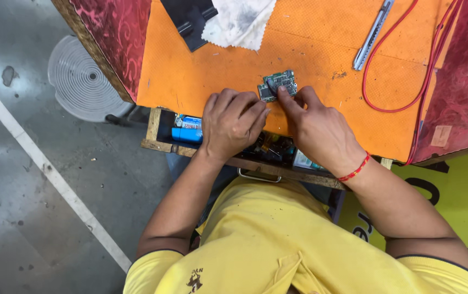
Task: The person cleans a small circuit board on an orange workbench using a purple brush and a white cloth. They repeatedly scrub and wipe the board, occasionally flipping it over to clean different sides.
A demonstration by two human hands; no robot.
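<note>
A small green circuit board [277, 85] lies flat on the orange mat [217, 71] covering the surface, near its front edge and just above an open wooden drawer [160, 136] of parts. The right hand [321, 128] reaches onto the board, its forefinger and thumb pressed down on or against the board's near edge; whether they pinch a small tool cannot be made out. The left hand [231, 122] sits just beside the board's left corner, fingers curled inward into a loose fist, fingertips touching or nearly touching the right hand. The board is judged light, thin, stiff and fragile, best held by its bare edges rather than its components. Farther back lie a soiled white cloth [239, 22], a metal utility knife [373, 34] and a red wire [392, 81], all well apart from both hands.
</note>
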